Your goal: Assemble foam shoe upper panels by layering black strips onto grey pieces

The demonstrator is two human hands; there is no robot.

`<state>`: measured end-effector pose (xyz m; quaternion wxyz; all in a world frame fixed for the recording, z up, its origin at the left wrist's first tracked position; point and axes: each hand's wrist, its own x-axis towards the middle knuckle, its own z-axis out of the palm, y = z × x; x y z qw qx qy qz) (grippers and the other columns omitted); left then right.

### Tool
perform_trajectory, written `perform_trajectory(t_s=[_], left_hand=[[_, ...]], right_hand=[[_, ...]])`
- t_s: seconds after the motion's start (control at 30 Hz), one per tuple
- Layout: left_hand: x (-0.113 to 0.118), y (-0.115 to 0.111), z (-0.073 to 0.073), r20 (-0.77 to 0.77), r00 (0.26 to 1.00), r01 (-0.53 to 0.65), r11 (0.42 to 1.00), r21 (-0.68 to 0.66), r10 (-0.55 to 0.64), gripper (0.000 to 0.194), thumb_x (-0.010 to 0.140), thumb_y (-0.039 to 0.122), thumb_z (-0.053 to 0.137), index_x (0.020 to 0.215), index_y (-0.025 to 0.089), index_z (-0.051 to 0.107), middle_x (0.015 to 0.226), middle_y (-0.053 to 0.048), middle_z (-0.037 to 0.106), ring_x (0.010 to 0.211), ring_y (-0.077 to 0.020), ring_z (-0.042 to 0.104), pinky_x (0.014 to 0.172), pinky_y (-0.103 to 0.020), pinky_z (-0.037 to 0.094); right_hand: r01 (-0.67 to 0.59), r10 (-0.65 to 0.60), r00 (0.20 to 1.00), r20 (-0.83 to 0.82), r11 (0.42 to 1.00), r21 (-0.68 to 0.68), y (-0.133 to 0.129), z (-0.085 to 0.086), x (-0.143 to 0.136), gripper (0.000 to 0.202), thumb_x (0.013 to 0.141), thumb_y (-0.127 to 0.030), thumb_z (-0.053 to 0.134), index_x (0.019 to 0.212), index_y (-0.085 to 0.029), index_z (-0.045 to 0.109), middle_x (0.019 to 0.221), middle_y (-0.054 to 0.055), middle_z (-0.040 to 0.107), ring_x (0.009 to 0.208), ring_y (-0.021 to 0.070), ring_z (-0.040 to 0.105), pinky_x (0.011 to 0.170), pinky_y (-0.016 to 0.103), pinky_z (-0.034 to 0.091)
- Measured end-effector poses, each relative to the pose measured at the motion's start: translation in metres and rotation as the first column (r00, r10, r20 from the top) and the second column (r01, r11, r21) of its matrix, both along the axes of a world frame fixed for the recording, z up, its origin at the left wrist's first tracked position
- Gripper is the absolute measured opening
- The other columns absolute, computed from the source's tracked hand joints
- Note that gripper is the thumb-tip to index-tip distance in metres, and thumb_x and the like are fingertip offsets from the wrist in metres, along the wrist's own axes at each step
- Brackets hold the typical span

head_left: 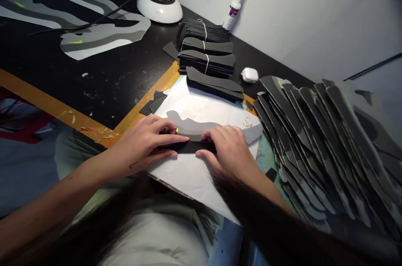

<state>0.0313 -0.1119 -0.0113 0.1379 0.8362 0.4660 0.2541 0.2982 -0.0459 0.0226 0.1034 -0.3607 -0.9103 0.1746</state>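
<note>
A black strip (188,147) lies along the lower edge of a curved grey shoe-upper piece (192,124) on a white sheet (201,182). My left hand (153,138) holds the strip's left part, its index finger stretched along the top and its thumb at the near edge. At the other end, my right hand (230,144) grips the strip between thumb and curled fingers. Both hands hide the strip's ends. Beyond the shoe piece sits a loose stack of dark strips (213,84).
Rubber-banded bundles of dark strips (205,63) stand at the back, near a white bottle (234,8), a white case (250,75) and a lamp base (159,4). Many layered shoe pieces (314,144) fill the right. Other shoe pieces (103,40) lie at the left.
</note>
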Motion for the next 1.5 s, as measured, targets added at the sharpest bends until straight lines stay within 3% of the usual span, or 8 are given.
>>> perform_trajectory(t_s=[0.07, 0.2, 0.4, 0.63, 0.77, 1.07, 1.3, 1.5], left_hand=[[0.000, 0.001, -0.002, -0.006, 1.000, -0.001, 1.000, 0.021, 0.001, 0.033, 0.108, 0.050, 0.056, 0.136, 0.040, 0.071, 0.113, -0.004, 0.066, 0.101, -0.0206, 0.056, 0.091, -0.032, 0.042], [0.000, 0.000, -0.006, -0.028, 0.999, -0.026, 0.999, 0.037, 0.027, 0.033, 0.108, 0.053, 0.055, 0.135, 0.044, 0.072, 0.114, -0.003, 0.067, 0.102, -0.0200, 0.056, 0.093, -0.032, 0.042], [0.003, -0.004, -0.013, -0.014, 0.998, -0.059, 0.997, 0.044, 0.059, 0.032, 0.109, 0.048, 0.055, 0.136, 0.044, 0.070, 0.117, -0.004, 0.065, 0.108, -0.0215, 0.055, 0.097, -0.035, 0.042], [-0.004, -0.002, -0.004, -0.006, 1.000, 0.027, 0.999, 0.018, -0.027, 0.037, 0.108, 0.041, 0.059, 0.145, 0.041, 0.064, 0.121, -0.005, 0.065, 0.111, -0.0219, 0.055, 0.101, -0.034, 0.044], [-0.005, -0.004, -0.004, 0.004, 1.000, 0.015, 1.000, 0.020, -0.015, 0.036, 0.110, 0.038, 0.055, 0.145, 0.040, 0.065, 0.121, -0.005, 0.065, 0.111, -0.0214, 0.055, 0.102, -0.034, 0.045], [-0.004, -0.004, -0.008, 0.035, 0.999, 0.013, 1.000, 0.028, -0.014, 0.035, 0.110, 0.041, 0.054, 0.143, 0.042, 0.066, 0.120, -0.004, 0.065, 0.108, -0.0207, 0.055, 0.100, -0.034, 0.045], [-0.007, -0.005, -0.002, -0.042, 0.997, 0.058, 0.998, -0.039, -0.059, 0.038, 0.110, 0.042, 0.053, 0.148, 0.044, 0.061, 0.123, -0.005, 0.061, 0.111, -0.0220, 0.054, 0.102, -0.037, 0.045], [-0.008, -0.006, -0.003, -0.067, 0.995, 0.069, 0.998, 0.010, -0.068, 0.043, 0.112, 0.034, 0.048, 0.152, 0.045, 0.055, 0.130, -0.006, 0.061, 0.115, -0.0233, 0.055, 0.102, -0.039, 0.047]], right_hand=[[0.009, -0.008, 1.000, 0.014, 1.000, -0.021, 0.001, 0.000, 0.001, 0.023, 0.095, -0.039, 0.077, 0.095, -0.022, 0.062, 0.096, 0.007, 0.069, 0.093, 0.0274, 0.058, 0.087, 0.040, 0.039], [-0.017, 0.010, 0.999, -0.036, 0.981, -0.191, 0.011, 0.002, 0.004, 0.020, 0.096, -0.034, 0.074, 0.088, -0.022, 0.060, 0.094, 0.003, 0.066, 0.091, 0.0237, 0.058, 0.084, 0.037, 0.038], [-0.026, -0.019, 0.996, -0.091, 0.886, -0.462, 0.017, 0.009, 0.001, 0.035, 0.107, -0.035, 0.057, 0.075, -0.021, 0.060, 0.086, 0.001, 0.062, 0.093, 0.0208, 0.053, 0.095, 0.041, 0.037], [-0.064, -0.013, 0.989, -0.147, 0.861, -0.505, 0.019, 0.010, 0.003, 0.041, 0.106, -0.039, 0.056, 0.070, -0.020, 0.058, 0.083, 0.001, 0.059, 0.091, 0.0196, 0.051, 0.094, 0.038, 0.038], [-0.099, 0.001, 0.984, -0.178, 0.833, -0.544, 0.021, 0.012, 0.005, 0.048, 0.106, -0.042, 0.053, 0.063, -0.020, 0.051, 0.081, 0.001, 0.056, 0.093, 0.0205, 0.051, 0.095, 0.038, 0.038], [-0.044, -0.150, 0.962, -0.226, 0.736, -0.675, 0.023, 0.013, 0.003, 0.043, 0.104, -0.046, 0.048, 0.068, -0.023, 0.047, 0.080, 0.002, 0.055, 0.091, 0.0214, 0.051, 0.091, 0.036, 0.043], [-0.071, -0.021, 0.989, -0.149, 0.810, -0.582, 0.025, 0.016, 0.007, 0.048, 0.107, -0.052, 0.043, 0.069, -0.024, 0.046, 0.080, 0.003, 0.057, 0.092, 0.0223, 0.055, 0.089, 0.036, 0.045], [-0.130, 0.101, 0.991, -0.084, 0.840, -0.527, 0.030, 0.020, 0.009, 0.051, 0.107, -0.044, 0.048, 0.061, -0.022, 0.047, 0.080, 0.003, 0.059, 0.090, 0.0213, 0.056, 0.084, 0.035, 0.044]])
